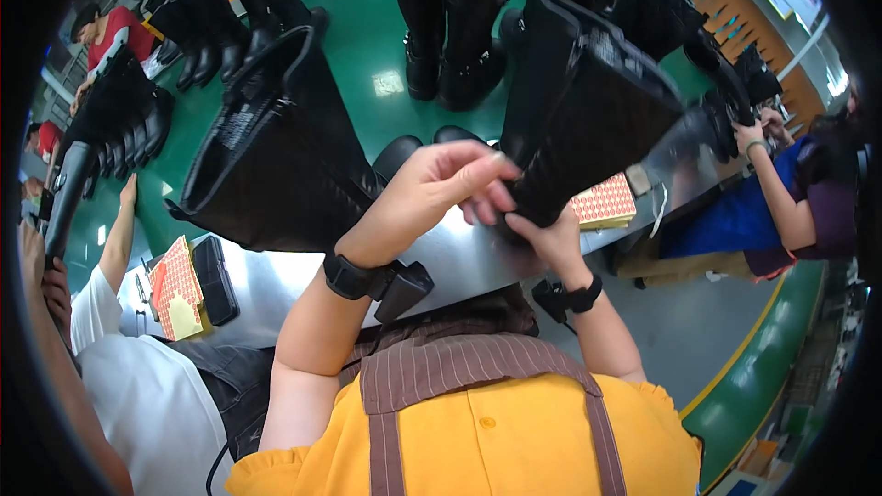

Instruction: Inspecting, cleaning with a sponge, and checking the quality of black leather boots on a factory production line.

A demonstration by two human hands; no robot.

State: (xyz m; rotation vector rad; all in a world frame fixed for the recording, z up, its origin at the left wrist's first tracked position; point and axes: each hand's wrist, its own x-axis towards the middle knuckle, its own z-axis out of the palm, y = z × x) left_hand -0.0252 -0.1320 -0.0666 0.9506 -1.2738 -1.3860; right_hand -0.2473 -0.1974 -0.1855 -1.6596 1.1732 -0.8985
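Note:
Two tall black boots stand before me on a bench, their wide shafts open toward me. Around the lower part of the right-hand boot (588,83) my right hand (553,241) is closed, thumb on the near side and the other fingers mostly hidden. My left hand (450,179) is in front of that same boot, thumb and fingers curled together against its inner side; whatever they pinch, if anything, is too small to make out. The left-hand boot (285,165) leans outward beside my left wrist, with no hand on it.
More black boots (450,18) stand on the green table (381,83). Red-patterned sheets (175,289) and a black case (216,280) lie on the metal bench at left, a similar stack (604,202) at right. Co-workers sit close on both sides, one in white (152,413).

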